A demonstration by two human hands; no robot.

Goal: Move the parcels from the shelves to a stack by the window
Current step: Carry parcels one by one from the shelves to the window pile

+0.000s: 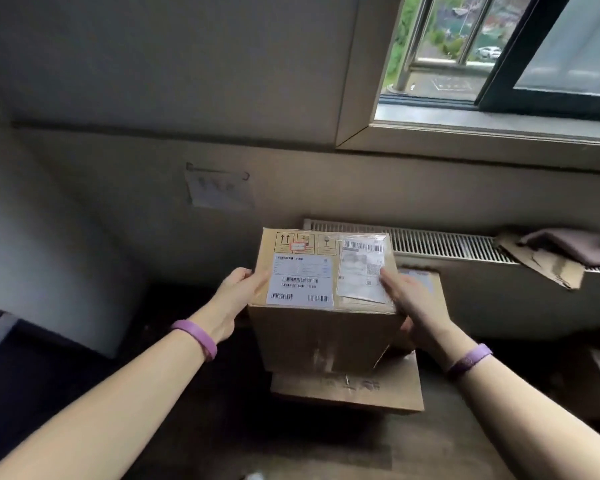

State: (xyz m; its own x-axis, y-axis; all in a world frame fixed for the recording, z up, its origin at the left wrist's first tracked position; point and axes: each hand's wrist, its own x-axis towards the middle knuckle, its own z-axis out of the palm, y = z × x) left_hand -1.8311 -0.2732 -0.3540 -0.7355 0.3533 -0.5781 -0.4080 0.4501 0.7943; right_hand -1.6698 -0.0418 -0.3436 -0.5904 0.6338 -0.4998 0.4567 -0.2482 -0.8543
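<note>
Cardboard parcel (326,320), labels up, is clamped between your left grip (239,297) and right grip (413,304), each curled over a top edge. It is low over the flat box (347,391) in front of the radiator (447,244) under the window (465,112); whether they touch, I cannot tell. Square its edges to that box, lower it level, and release only once it sits steady.

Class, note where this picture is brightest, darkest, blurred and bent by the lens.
Head view: brightest at the window; darkest on the floor around the box; its labels too soft to read; the wide-angle lens tilts the window's uprights.
</note>
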